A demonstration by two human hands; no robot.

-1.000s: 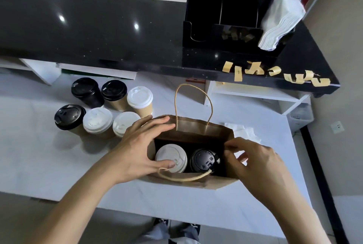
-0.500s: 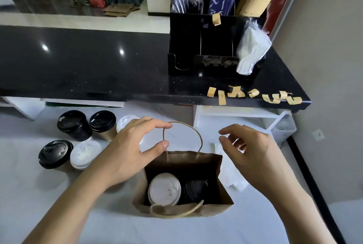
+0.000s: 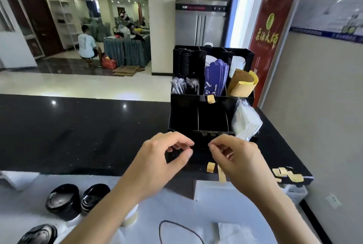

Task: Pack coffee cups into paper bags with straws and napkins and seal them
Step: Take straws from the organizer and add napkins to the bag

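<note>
A: So, where were the hands?

B: My left hand (image 3: 157, 162) and right hand (image 3: 238, 160) hovered before the black organizer (image 3: 184, 118), fingers curled, thumbs near forefingers; whether they held anything, I could not tell.

A: The bag?

B: Only its handle (image 3: 177, 228) showed, at 6 o'clock; lidded cups (image 3: 62, 201) stood at 8 o'clock.

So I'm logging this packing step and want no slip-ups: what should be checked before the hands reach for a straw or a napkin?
1. Left hand free: ok, curled, holding nothing visible.
2. Right hand free: cannot tell, fingers pinched together; anything held is too small to see.
3. Clear-wrapped straws in the black countertop organiser: ok, upper left compartment.
4. White napkin stack available: ok, leaning out of the organiser's right side.
5. Tan sticker strips for sealing: ok, stuck along the black counter edge.
6. Brown paper bag open: cannot tell, only its handle loop shows.
</note>
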